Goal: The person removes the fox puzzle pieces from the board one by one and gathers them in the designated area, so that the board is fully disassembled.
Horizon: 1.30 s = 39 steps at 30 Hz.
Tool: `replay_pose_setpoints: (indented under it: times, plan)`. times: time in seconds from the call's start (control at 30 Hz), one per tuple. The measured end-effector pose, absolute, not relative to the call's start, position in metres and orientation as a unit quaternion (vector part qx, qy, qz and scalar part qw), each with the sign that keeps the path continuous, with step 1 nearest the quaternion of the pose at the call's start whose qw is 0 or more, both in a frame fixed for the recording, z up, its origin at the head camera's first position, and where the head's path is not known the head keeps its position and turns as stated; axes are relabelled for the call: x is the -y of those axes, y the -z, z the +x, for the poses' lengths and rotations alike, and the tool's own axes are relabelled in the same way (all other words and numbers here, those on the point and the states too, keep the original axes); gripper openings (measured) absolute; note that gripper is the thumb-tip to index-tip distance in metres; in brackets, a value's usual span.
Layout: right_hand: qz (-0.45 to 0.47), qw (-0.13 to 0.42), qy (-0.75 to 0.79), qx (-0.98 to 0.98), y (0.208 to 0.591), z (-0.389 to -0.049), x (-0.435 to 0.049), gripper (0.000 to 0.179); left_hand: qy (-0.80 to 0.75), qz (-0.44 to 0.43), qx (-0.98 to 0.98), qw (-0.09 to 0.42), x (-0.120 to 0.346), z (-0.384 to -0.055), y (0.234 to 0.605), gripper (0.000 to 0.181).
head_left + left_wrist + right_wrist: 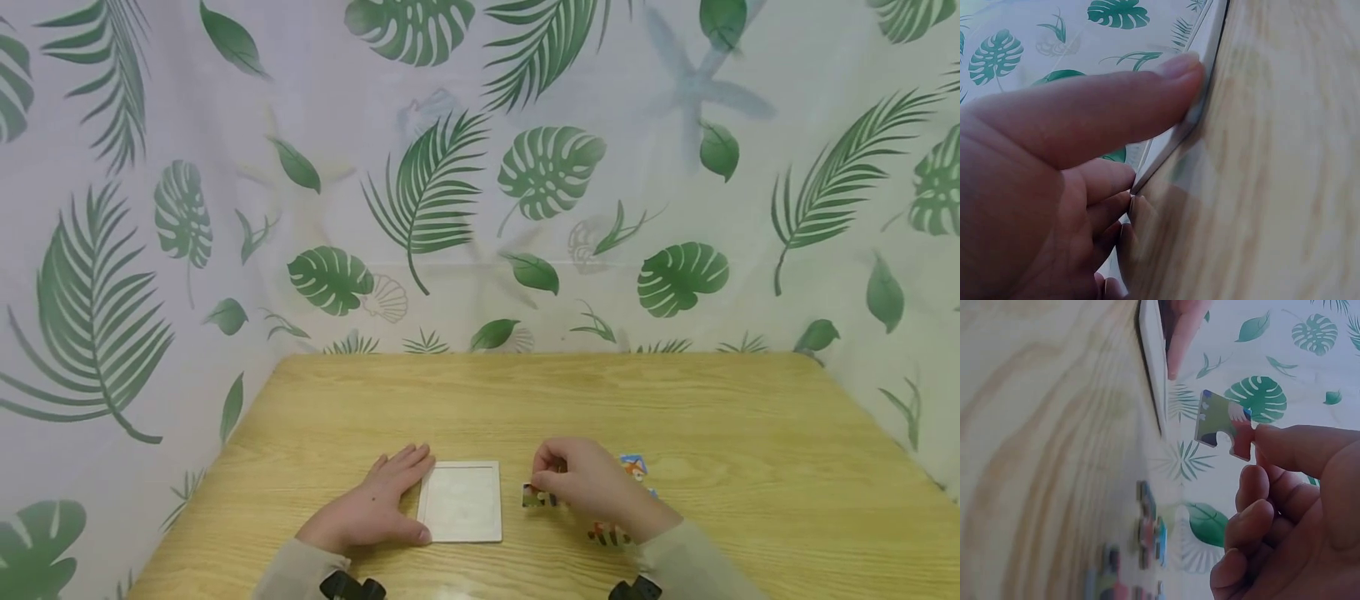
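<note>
My left hand [377, 506] rests at the left side of a shallow square white puzzle tray [461, 502]. Its fingers are spread fairly straight along that edge, with the thumb at the near corner. In the left wrist view the thumb [1175, 78] overlaps the rim of the tray. To the right of the tray, my right hand [592, 483] pinches a jigsaw piece [1216, 415] between thumb and fingertips. This piece is green with a red and white part, lifted off the table and held tilted. Bare white shows inside the tray's frame.
Several loose jigsaw pieces lie on the wooden table [450, 400] by my right forearm, among them an orange-and-blue piece [633, 467] and a reddish piece [606, 533]. The forearm partly hides them. A leaf-patterned cloth [480, 208] hangs behind the table and along its sides.
</note>
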State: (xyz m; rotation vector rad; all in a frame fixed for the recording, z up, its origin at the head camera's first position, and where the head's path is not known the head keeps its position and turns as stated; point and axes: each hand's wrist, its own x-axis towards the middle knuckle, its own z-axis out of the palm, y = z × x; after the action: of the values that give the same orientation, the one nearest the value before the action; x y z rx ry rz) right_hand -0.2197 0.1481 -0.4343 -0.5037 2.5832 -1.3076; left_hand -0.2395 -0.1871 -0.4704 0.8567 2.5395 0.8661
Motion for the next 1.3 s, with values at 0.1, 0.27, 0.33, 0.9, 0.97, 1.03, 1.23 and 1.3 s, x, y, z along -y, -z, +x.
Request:
replay_pose_setpoints:
  times: [0.1, 0.27, 0.33, 0.9, 0.97, 1.03, 1.23, 1.3]
  plan:
    - [-0.171, 0.115, 0.437, -0.875, 0.438, -0.217, -0.156, 0.013, -0.300, 0.304, -0.890, 0.159, 0.187, -0.239, 0.472, 0.105]
    - [-0.181, 0.125, 0.409, -0.885, 0.445, -0.213, -0.168, 0.013, -0.291, 0.308, -0.892, 0.155, 0.188, -0.239, 0.472, 0.104]
    - [-0.184, 0.122, 0.392, -0.893, 0.447, -0.212, -0.172, 0.013, -0.291, 0.308, -0.892, 0.155, 0.188, -0.240, 0.471, 0.104]
    - [-0.177, 0.086, 0.308, -0.931, 0.451, -0.200, -0.175, 0.014, -0.300, 0.302, -0.890, 0.160, 0.187, -0.241, 0.472, 0.107]
    - [-0.179, 0.084, 0.301, -0.933, 0.453, -0.200, -0.176, 0.015, -0.300, 0.300, -0.891, 0.160, 0.186, -0.241, 0.472, 0.107]
    - [-0.180, 0.081, 0.294, -0.935, 0.454, -0.200, -0.177, 0.017, -0.300, 0.298, -0.892, 0.159, 0.186, -0.241, 0.472, 0.106]
    - [-0.182, 0.070, 0.286, -0.938, 0.457, -0.199, -0.176, 0.019, -0.307, 0.296, -0.891, 0.160, 0.185, -0.239, 0.470, 0.106]
    - [-0.182, 0.067, 0.282, -0.940, 0.458, -0.199, -0.176, 0.019, -0.306, 0.296, -0.890, 0.160, 0.184, -0.239, 0.469, 0.106]
